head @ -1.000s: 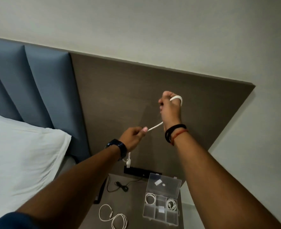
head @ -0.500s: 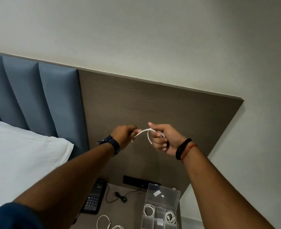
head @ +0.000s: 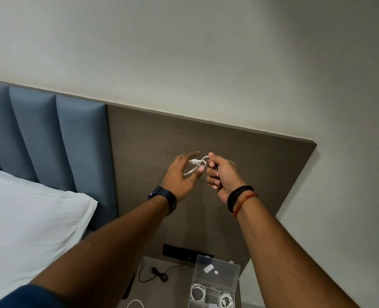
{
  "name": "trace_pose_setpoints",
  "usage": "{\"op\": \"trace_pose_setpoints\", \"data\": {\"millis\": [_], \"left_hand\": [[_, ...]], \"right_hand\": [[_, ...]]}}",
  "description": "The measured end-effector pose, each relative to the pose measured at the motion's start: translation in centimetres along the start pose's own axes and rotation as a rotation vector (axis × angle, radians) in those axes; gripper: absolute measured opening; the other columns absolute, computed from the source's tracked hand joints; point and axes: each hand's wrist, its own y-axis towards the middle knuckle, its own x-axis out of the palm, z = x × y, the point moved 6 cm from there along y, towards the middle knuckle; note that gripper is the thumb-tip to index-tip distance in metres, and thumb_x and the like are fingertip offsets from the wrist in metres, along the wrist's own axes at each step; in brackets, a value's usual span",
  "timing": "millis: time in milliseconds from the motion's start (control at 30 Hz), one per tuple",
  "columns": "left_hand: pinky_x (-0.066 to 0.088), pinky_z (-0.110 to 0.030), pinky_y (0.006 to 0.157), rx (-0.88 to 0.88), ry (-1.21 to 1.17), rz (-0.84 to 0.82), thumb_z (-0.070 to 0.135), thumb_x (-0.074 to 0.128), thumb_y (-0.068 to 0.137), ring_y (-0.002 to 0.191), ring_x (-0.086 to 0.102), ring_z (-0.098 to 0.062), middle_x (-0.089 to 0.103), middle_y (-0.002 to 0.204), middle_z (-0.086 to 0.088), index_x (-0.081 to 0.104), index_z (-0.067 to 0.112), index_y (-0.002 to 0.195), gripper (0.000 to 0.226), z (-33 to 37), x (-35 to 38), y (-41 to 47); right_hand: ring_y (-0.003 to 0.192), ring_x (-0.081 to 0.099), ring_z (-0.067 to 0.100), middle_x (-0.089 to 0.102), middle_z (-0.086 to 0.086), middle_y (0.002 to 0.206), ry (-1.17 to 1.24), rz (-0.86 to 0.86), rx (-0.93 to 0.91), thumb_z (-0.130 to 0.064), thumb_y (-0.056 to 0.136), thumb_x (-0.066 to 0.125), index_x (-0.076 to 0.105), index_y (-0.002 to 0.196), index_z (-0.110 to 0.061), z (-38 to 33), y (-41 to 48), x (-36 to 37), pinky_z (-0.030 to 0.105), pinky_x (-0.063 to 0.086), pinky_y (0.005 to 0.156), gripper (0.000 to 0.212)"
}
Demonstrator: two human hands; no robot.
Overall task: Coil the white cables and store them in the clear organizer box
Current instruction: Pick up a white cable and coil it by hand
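Both my hands are raised in front of the brown headboard panel. A short white cable (head: 197,165) is looped between them, its plug end near my left thumb. My right hand (head: 222,174) is closed on the coil. My left hand (head: 180,174) has its fingers spread and touches the loop with thumb and fingertips. Far below, the clear organizer box (head: 215,283) stands open on the nightstand, lid up. Coiled white cables (head: 198,293) lie in two of its compartments. Another loose white cable (head: 136,303) shows at the bottom edge.
A black cord with a small plug (head: 159,275) lies on the nightstand (head: 177,292), below a black socket strip (head: 184,254). A white pillow (head: 28,230) and the blue padded headboard (head: 50,141) are to the left.
My hands moved close together and the cable went from a stretched strand to a small loop. My left hand's fingers have spread apart. The view tilted up, so less of the nightstand shows.
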Motion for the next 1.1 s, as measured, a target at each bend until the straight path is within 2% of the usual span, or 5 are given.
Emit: {"op": "trace_pose_setpoints", "data": {"millis": [333, 567, 700, 833, 1100], "left_hand": [[0.033, -0.051, 0.105, -0.183, 0.201, -0.103, 0.050, 0.061, 0.074, 0.114, 0.053, -0.017, 0.059, 0.120, 0.009, 0.067, 0.040, 0.099, 0.027, -0.1, -0.4, 1.8], [0.051, -0.036, 0.086, -0.283, 0.102, -0.086, 0.030, 0.055, 0.079, 0.090, 0.064, -0.019, 0.072, 0.096, 0.002, 0.069, 0.036, 0.077, 0.016, -1.3, 0.2, 1.6], [0.044, -0.027, 0.071, -0.169, 0.024, -0.003, 0.012, 0.059, 0.082, 0.076, 0.055, -0.014, 0.060, 0.099, 0.000, 0.063, 0.020, 0.090, 0.012, -0.9, 0.8, 0.9], [0.055, -0.026, 0.050, -0.294, -0.488, -0.106, -0.014, 0.062, 0.076, 0.057, 0.063, -0.018, 0.060, 0.088, -0.008, 0.058, 0.012, 0.089, 0.030, -0.8, 1.1, 0.8], [0.024, -0.014, 0.038, -0.491, -0.492, -0.265, 0.035, 0.061, 0.086, 0.035, 0.030, -0.004, 0.068, 0.069, 0.003, 0.069, 0.020, 0.105, 0.025, -4.0, -2.1, 1.3]], "right_hand": [[0.027, 0.017, 0.007, 0.025, -0.010, 0.034, -0.068, -0.226, 0.161, -0.027, 0.091, 0.039, 0.036, 0.047, -0.023, 0.7, -0.8, 0.2, 0.017, 0.014, 0.031, 0.044], [0.025, 0.020, 0.006, 0.026, -0.010, 0.031, 0.284, -0.326, 0.088, -0.026, 0.093, 0.038, 0.039, 0.045, -0.022, -0.5, -1.2, 0.7, 0.018, 0.011, 0.033, 0.048], [0.025, 0.021, 0.007, 0.026, -0.009, 0.031, 0.516, -0.207, -0.020, -0.027, 0.094, 0.037, 0.040, 0.046, -0.020, -1.7, -0.4, 0.3, 0.019, 0.014, 0.031, 0.049], [0.025, 0.021, 0.008, 0.024, -0.008, 0.031, 0.631, 0.037, -0.101, -0.024, 0.093, 0.037, 0.037, 0.049, -0.020, -2.3, 0.4, -2.2, 0.016, 0.015, 0.029, 0.044], [0.025, 0.021, 0.009, 0.025, -0.008, 0.031, 0.725, 0.225, -0.134, -0.023, 0.093, 0.037, 0.036, 0.050, -0.020, -2.7, 0.6, -5.9, 0.016, 0.016, 0.030, 0.043]]}}
